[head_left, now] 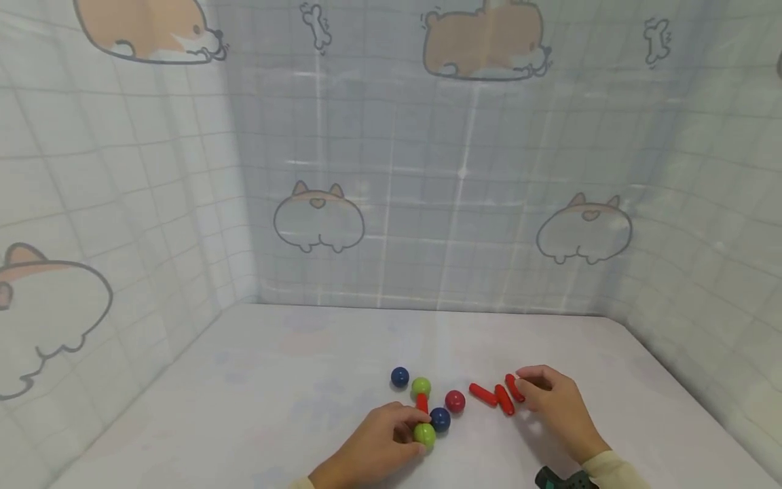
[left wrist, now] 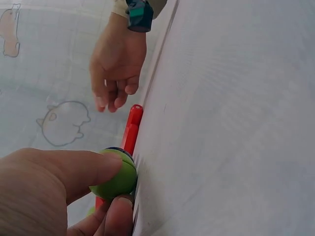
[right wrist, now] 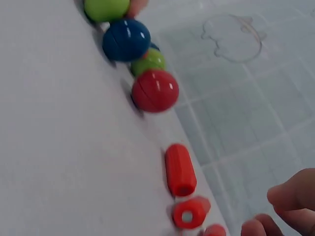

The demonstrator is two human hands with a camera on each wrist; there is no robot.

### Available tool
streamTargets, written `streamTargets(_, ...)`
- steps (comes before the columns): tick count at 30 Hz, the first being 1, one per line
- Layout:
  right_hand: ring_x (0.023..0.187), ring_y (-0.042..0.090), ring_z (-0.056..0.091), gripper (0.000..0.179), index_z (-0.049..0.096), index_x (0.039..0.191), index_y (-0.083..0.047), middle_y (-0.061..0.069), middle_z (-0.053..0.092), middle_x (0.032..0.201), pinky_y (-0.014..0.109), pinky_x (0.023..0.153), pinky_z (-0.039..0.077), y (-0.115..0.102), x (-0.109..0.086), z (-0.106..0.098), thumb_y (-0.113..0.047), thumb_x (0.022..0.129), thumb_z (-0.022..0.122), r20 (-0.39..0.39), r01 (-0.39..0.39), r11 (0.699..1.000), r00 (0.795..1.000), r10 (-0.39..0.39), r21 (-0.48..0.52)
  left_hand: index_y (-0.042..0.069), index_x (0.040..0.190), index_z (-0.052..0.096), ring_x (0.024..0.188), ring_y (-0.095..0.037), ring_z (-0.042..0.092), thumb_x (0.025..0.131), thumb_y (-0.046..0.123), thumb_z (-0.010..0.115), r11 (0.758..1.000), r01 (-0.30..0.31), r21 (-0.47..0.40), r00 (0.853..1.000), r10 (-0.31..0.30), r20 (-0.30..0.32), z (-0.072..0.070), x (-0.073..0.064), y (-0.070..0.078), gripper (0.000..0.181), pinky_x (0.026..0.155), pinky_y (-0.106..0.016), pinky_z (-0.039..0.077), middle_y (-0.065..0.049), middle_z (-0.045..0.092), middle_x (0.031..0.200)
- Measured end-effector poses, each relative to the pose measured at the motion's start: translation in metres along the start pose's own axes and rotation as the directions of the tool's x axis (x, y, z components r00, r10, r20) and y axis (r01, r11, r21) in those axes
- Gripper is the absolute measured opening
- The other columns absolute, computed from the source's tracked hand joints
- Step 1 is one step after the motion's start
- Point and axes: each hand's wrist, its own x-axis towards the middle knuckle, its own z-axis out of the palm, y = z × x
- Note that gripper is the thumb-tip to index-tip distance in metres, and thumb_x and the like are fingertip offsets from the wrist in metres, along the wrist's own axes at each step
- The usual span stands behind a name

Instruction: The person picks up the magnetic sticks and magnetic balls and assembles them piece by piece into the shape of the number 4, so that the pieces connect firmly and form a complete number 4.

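Note:
My left hand (head_left: pixel 374 438) pinches a green ball (left wrist: pixel 118 179) between thumb and fingers at the table surface. A red rod (head_left: pixel 422 403) runs from beside my left fingertips to a second green ball (head_left: pixel 421 386) behind. Close against the held ball lies a blue ball (head_left: pixel 440 420), with a red ball (head_left: pixel 455 401) just right of it. My right hand (head_left: pixel 554 401) hovers with loosely bent fingers by the rightmost red rod (head_left: pixel 513 388); in the left wrist view nothing shows in its fingers. Two more red rods (head_left: pixel 483 394) (head_left: pixel 504 400) lie left of it.
Another blue ball (head_left: pixel 400 377) sits behind the green ones. The pale table (head_left: pixel 256 380) is enclosed by a gridded curtain (head_left: pixel 415 170) at the back and sides, printed with cartoon dogs. A dark wrist strap (head_left: pixel 565 479) shows beside the right sleeve.

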Motion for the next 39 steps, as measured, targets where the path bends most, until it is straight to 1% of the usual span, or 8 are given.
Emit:
streamTargets(5,0.09,0.023,0.057,0.037,0.059,0.123,-0.001,0.011,0.062,0.11,0.029,0.069,0.053,0.01,0.011,-0.009,-0.025,0.095,0.062,-0.016,-0.032,0.999,0.999,0.031,-0.041,0.025,0.11,0.072,0.077,-0.011,0.057,0.078,0.018,0.08,1.0,-0.014,0.012,1.0,0.014,0.009,-0.001,0.003,-0.001,0.034,0.071,-0.024,0.052,0.011,0.059,0.088)
streamTargets(8,0.09,0.023,0.057,0.041,0.057,0.125,-0.002,0.012,0.061,0.115,0.03,0.071,0.053,0.014,0.018,-0.009,-0.028,0.094,0.063,0.0,-0.067,0.996,0.998,0.067,-0.056,0.025,0.11,0.071,0.077,-0.012,0.056,0.078,0.019,0.081,1.0,-0.003,0.01,1.0,0.003,0.008,-0.001,0.004,-0.002,0.033,0.07,-0.024,0.052,0.011,0.059,0.088)
streamTargets(12,0.091,0.023,0.058,0.043,0.058,0.125,-0.002,0.014,0.061,0.117,0.032,0.072,0.053,0.018,0.025,-0.009,-0.028,0.093,0.064,0.03,-0.075,0.992,0.997,0.078,-0.1,0.025,0.108,0.072,0.076,-0.014,0.056,0.078,0.02,0.081,1.0,0.027,-0.006,1.0,-0.027,-0.001,0.003,0.005,0.0,0.032,0.07,-0.025,0.052,0.009,0.059,0.086)
streamTargets(16,0.09,0.023,0.058,0.04,0.06,0.124,-0.003,0.013,0.063,0.114,0.035,0.072,0.053,0.02,0.028,-0.009,-0.027,0.092,0.065,0.044,-0.039,0.986,0.998,0.047,-0.164,0.025,0.107,0.072,0.076,-0.015,0.056,0.077,0.021,0.082,0.999,0.048,-0.026,0.999,-0.048,-0.009,0.006,0.006,0.002,0.031,0.069,-0.026,0.052,0.009,0.059,0.086)
streamTargets(23,0.093,0.023,0.06,0.037,0.066,0.118,-0.006,0.006,0.065,0.102,0.049,0.081,0.052,0.018,0.025,-0.002,-0.029,0.088,0.07,0.055,0.064,0.943,0.997,-0.048,-0.327,0.026,0.107,0.071,0.078,-0.016,0.056,0.079,0.019,0.08,0.996,0.068,-0.05,0.998,-0.069,-0.014,0.005,0.004,-0.001,0.03,0.07,-0.026,0.052,0.006,0.059,0.088)
streamTargets(30,0.086,0.018,0.061,0.029,0.068,0.112,-0.006,0.001,0.066,0.096,0.043,0.077,0.052,0.018,0.022,-0.001,-0.021,0.088,0.069,0.035,0.119,0.926,0.993,-0.115,-0.357,0.026,0.109,0.071,0.078,-0.015,0.056,0.077,0.02,0.081,0.997,0.062,-0.042,0.998,-0.063,-0.017,0.005,0.004,-0.003,0.034,0.07,-0.027,0.052,0.007,0.059,0.088)
streamTargets(34,0.083,0.018,0.059,0.026,0.068,0.11,-0.004,0.002,0.065,0.093,0.04,0.073,0.053,0.019,0.02,-0.004,-0.014,0.086,0.066,0.026,0.119,0.92,0.993,-0.118,-0.375,0.025,0.109,0.071,0.078,-0.015,0.056,0.078,0.02,0.08,0.997,0.064,-0.046,0.998,-0.065,-0.015,0.006,0.004,-0.004,0.033,0.071,-0.027,0.052,0.007,0.059,0.089)
streamTargets(39,0.084,0.022,0.056,0.032,0.066,0.114,-0.001,0.006,0.063,0.095,0.04,0.073,0.054,0.02,0.018,-0.005,-0.01,0.083,0.065,0.006,0.069,0.912,0.997,-0.073,-0.403,0.026,0.111,0.071,0.078,-0.014,0.056,0.079,0.021,0.079,0.998,0.044,-0.036,0.999,-0.044,-0.019,0.005,0.003,-0.003,0.034,0.07,-0.026,0.052,0.008,0.059,0.089)
